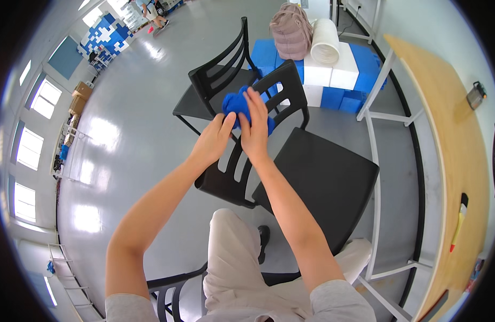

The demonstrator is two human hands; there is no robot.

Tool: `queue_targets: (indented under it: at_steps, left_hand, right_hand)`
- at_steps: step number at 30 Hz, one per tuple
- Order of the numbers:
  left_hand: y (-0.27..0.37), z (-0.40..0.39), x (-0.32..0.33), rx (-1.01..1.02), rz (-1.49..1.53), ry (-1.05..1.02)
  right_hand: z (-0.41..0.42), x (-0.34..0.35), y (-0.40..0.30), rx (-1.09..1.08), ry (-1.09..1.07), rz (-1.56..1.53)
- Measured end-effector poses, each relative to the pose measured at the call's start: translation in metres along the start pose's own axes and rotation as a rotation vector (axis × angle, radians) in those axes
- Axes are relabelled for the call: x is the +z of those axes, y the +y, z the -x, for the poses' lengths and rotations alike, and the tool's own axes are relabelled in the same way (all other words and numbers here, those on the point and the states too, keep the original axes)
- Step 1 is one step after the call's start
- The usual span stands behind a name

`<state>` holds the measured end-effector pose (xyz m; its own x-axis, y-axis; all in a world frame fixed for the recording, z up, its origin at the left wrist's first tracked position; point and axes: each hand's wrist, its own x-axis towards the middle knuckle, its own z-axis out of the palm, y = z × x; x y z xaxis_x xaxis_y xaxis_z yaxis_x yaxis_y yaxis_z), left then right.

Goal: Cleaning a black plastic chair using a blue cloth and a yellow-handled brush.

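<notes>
A bunched blue cloth (234,104) is between my hands, over the backrest (285,82) of a black chair. My left hand (216,137) grips the cloth's near left side, its thumb pointing up along it. On the other side, my right hand (253,126) holds it with long, nearly straight fingers laid over it. Part of the cloth shows past the right hand's outer edge. Both palms are hidden, as is much of the cloth. The chair's dark seat (320,181) extends to the right, below my right forearm.
A second black chair (227,80) stands just behind the first. Farther off, blue and white blocks (318,74) carry a pink backpack (291,32) and a white ribbed roll (325,42). On the right, a wooden table (452,133) holds a yellow-handled tool (458,225). A person (150,10) is far away.
</notes>
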<state>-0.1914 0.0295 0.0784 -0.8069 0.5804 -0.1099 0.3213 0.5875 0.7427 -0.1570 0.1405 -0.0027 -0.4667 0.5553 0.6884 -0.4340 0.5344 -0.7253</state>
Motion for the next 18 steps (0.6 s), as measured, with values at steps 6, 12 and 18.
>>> queue_targets:
  at_steps: [6,12,18]
  left_hand:
    - [0.004,0.005,0.005,0.069,-0.058,0.13]
    - [0.016,0.008,0.004,0.076,-0.171,0.07]
    - [0.007,0.004,0.004,0.067,-0.226,0.059]
  right_hand:
    - [0.025,-0.033,-0.003,-0.063,-0.111,-0.022]
    - [-0.018,-0.105,0.094,-0.071,0.053,0.491]
    - [0.033,-0.125,0.15,0.074,-0.124,0.614]
